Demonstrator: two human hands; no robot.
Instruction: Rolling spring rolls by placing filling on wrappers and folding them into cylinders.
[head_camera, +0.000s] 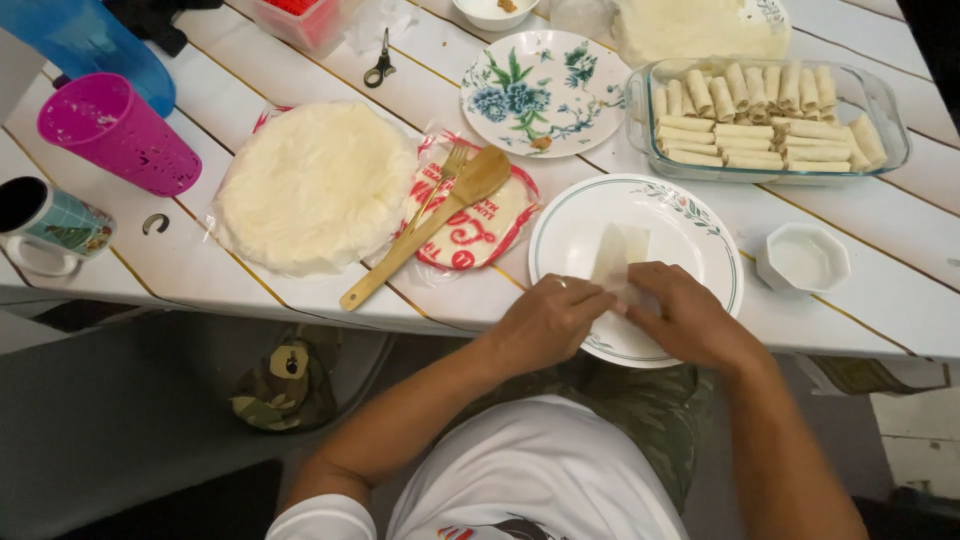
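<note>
Head view: both hands' (548, 320) (685, 318) grip pinched on thin translucent wrapper (618, 255) over round plate (566, 230).

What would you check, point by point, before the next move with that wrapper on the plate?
1. Both hands on the wrapper: ok. The left hand and right hand meet over the wrapper.
2. Wrapper lies on the plate, not the table: ok.
3. Filling tucked inside: cannot tell, the fingers hide it.
4. Room in the glass dish for another roll: ok, a bare strip shows along its near side.
5. Spare wrappers at hand: ok, the stack of wrappers sits to the left.
6. Small white bowl within reach beside the plate: ok; what it holds, cannot tell.
</note>
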